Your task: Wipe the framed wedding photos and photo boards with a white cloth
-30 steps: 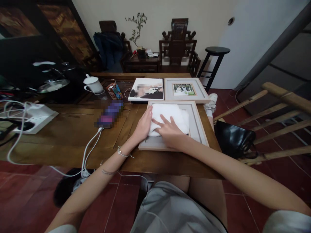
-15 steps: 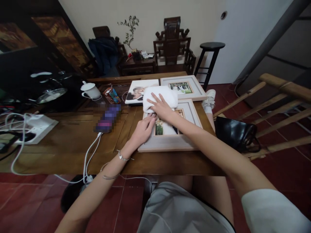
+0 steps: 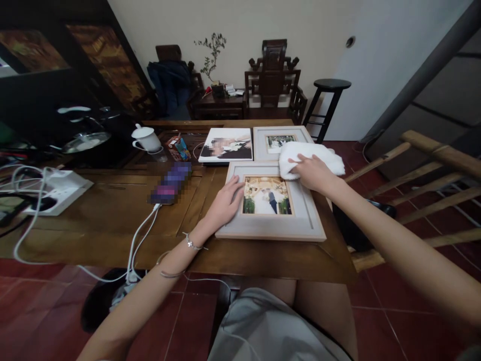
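Wooden table [image 3: 263, 263], front frame [image 3: 270, 234], white cloth [image 3: 321, 156]

The wooden table runs across the view, its near edge just above the person's lap. Flat on it, towards the right end, lies the front frame, pale wood around a grey mount, its photo [image 3: 267, 196] in plain view. Beyond sits the rear frame [image 3: 259, 143], and left of that a white-edged picture panel [image 3: 235, 136]. The white cloth, folded thick, lies over the front frame's far right corner and, in this view, overlaps the rear frame. The right hand [image 3: 314, 173] is on the cloth, fingers a little apart against it; whether they pinch it I cannot tell. The left hand [image 3: 224, 203] rests on the front frame's left border, fingers stretched out close together. Farther left stand a lidded mug [image 3: 146, 139] and a small carton [image 3: 178, 148]
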`<state>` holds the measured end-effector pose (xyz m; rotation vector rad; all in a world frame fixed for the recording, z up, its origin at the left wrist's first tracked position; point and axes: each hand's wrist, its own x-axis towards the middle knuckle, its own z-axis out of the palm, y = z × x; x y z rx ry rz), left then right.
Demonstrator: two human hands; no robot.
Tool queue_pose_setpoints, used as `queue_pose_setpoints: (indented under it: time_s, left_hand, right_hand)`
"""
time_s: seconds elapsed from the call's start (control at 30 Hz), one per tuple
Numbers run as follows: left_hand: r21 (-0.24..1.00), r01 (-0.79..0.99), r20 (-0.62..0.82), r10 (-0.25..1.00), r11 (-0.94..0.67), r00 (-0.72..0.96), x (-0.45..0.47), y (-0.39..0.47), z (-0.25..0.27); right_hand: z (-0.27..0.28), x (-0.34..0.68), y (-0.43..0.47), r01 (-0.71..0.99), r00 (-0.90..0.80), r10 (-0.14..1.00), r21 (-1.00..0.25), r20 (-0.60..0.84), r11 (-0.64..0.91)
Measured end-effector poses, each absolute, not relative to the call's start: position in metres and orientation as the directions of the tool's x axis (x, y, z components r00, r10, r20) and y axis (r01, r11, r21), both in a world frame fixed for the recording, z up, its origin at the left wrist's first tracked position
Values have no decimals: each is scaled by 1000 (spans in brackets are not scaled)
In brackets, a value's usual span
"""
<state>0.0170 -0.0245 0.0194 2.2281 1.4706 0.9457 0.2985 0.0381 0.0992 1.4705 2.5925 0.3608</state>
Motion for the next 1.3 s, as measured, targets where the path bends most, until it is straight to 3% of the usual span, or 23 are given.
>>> queue_pose_setpoints:
  time_s: [0.2, 0.47, 0.63, 0.93, 1.1, 1.3]
  left_hand:
    - [513, 752, 319, 905, -414, 281, 16, -24, 17]
    - [462, 775, 315, 897, -432, 312, 15, -23, 17]
    - [468, 765, 334, 890, -443, 311, 14, -22, 16]
    - [454, 769, 332, 886, -450, 322, 13, -22, 16]
    - [472, 760, 340, 888, -447, 310, 11, -19, 12]
    - [471, 768, 332, 894, -434, 301, 13, -19, 13]
  right_hand:
    - [96, 319, -29, 805, -564, 824, 180, -57, 564]
    - [125, 329, -105, 736, -676, 701, -183, -227, 651]
    - [117, 322, -78, 800, -600, 770, -142, -216, 584]
    - [86, 320, 14, 812, -577, 815, -64, 56, 580]
    - [87, 307, -13, 743, -669, 743, 25, -1, 669]
    - [96, 311, -88, 711, -703, 705, -72, -89, 700]
